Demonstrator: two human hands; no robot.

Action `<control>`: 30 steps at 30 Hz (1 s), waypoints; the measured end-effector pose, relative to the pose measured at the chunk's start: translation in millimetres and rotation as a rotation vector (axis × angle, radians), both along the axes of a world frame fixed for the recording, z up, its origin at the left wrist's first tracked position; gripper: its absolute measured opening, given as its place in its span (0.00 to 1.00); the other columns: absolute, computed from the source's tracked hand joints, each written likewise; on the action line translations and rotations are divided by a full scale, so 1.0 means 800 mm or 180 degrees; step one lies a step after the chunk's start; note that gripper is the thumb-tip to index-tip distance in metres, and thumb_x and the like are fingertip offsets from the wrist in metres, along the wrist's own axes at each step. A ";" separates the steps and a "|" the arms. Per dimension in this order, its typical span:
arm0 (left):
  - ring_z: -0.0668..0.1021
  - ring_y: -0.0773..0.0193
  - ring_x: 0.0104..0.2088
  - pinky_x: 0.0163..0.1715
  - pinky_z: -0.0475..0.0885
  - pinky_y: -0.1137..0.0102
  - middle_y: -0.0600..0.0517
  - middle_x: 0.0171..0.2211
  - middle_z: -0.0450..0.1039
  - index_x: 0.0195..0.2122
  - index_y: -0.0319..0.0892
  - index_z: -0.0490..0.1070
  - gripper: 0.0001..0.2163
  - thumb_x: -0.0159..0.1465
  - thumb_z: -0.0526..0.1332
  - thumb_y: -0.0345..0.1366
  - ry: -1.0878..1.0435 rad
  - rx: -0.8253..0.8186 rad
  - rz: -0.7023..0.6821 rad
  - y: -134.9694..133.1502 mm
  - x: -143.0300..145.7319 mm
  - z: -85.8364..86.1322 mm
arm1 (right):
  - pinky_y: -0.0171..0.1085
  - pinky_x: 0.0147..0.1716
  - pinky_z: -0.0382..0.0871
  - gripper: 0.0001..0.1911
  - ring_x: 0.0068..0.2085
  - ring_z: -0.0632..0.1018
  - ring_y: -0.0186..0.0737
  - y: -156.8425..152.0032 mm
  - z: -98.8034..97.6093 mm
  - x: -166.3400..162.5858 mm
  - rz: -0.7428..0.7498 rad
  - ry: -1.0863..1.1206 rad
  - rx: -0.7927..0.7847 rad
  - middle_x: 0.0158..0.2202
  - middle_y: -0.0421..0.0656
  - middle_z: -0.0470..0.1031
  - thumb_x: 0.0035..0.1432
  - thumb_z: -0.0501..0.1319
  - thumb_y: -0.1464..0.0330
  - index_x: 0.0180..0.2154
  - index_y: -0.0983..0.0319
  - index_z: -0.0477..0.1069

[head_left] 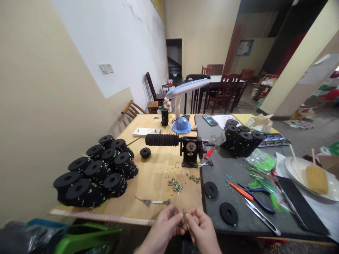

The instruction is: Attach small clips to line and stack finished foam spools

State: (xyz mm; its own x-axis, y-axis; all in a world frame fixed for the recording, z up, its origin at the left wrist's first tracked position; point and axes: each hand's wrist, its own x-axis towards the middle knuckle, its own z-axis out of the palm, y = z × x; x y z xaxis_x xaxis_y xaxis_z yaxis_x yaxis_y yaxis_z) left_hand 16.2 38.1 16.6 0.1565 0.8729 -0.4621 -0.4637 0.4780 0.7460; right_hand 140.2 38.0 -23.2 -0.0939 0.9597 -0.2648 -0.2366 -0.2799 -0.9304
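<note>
My left hand [168, 223] is closed in a pinch at the table's front edge, with a small orange and dark item showing between its fingers, too small to name. Close beside it, my right hand [199, 225] has thumb and forefinger pressed together; whatever lies in that pinch is too fine to make out. Just beyond the hands is a scatter of tiny coloured beads [175, 185]. A thin dark-and-white piece [159, 202] lies to their left. A black hand-crank winder [191, 150] carries a row of black foam discs [162, 140] on its shaft.
Stacks of black foam spools [96, 169] fill the left side; more spools [242, 135] stand at back right. On the grey mat [214, 218] lie loose foam discs [229, 213], tweezers [262, 216], pliers [258, 199] and an orange-handled tool [239, 190]. A blue lamp [182, 125] stands behind.
</note>
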 end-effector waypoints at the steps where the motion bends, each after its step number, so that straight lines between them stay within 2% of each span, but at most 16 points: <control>1: 0.74 0.69 0.23 0.23 0.70 0.74 0.57 0.22 0.70 0.26 0.39 0.68 0.19 0.45 0.75 0.45 0.0019 0.0015 0.0011 0.000 0.000 0.000 | 0.26 0.11 0.43 0.30 0.11 0.55 0.22 0.000 0.000 0.000 -0.0016 0.0002 -0.0002 0.14 0.37 0.71 0.43 0.65 0.42 0.24 0.62 0.65; 10: 0.74 0.68 0.24 0.23 0.67 0.74 0.56 0.22 0.71 0.26 0.38 0.68 0.19 0.47 0.74 0.45 0.0126 0.0160 -0.0130 0.000 0.000 -0.004 | 0.26 0.12 0.43 0.29 0.11 0.55 0.23 0.001 -0.010 0.002 -0.0089 -0.0030 -0.0032 0.13 0.36 0.70 0.44 0.66 0.43 0.25 0.62 0.66; 14: 0.74 0.68 0.24 0.23 0.66 0.74 0.56 0.22 0.70 0.26 0.39 0.68 0.19 0.46 0.74 0.45 0.0058 0.0060 -0.0081 -0.001 0.000 -0.001 | 0.26 0.12 0.43 0.30 0.11 0.55 0.22 0.001 0.001 0.005 -0.0026 -0.0058 -0.0092 0.12 0.36 0.70 0.42 0.65 0.41 0.24 0.62 0.65; 18: 0.72 0.69 0.23 0.22 0.64 0.74 0.58 0.21 0.69 0.26 0.39 0.67 0.20 0.45 0.75 0.46 0.0121 0.0029 -0.0042 0.000 -0.002 -0.002 | 0.26 0.11 0.44 0.31 0.11 0.56 0.21 -0.002 0.010 0.006 0.0165 -0.0055 -0.0146 0.16 0.40 0.74 0.40 0.66 0.40 0.22 0.63 0.65; 25: 0.71 0.70 0.21 0.22 0.62 0.74 0.59 0.20 0.68 0.27 0.40 0.67 0.22 0.43 0.74 0.50 0.0362 0.0065 -0.0050 0.001 -0.004 -0.008 | 0.27 0.09 0.40 0.31 0.09 0.53 0.21 -0.007 -0.022 0.002 0.0384 0.0076 -0.0278 0.12 0.33 0.66 0.39 0.65 0.40 0.22 0.62 0.65; 30: 0.70 0.71 0.21 0.22 0.60 0.74 0.60 0.21 0.67 0.27 0.40 0.67 0.22 0.43 0.74 0.50 0.0389 0.0038 -0.0117 -0.001 -0.005 -0.009 | 0.27 0.09 0.40 0.31 0.09 0.52 0.22 -0.007 -0.024 0.001 0.0437 0.0143 -0.0310 0.11 0.31 0.64 0.38 0.66 0.39 0.22 0.61 0.64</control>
State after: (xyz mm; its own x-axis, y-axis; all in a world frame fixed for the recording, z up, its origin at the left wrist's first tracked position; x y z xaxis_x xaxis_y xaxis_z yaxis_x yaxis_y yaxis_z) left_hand 12.5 37.2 9.1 0.1315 0.8733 -0.4692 -0.3513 0.4836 0.8017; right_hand 141.2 32.7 -42.6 -0.2362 0.9071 -0.3485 -0.2305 -0.4007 -0.8867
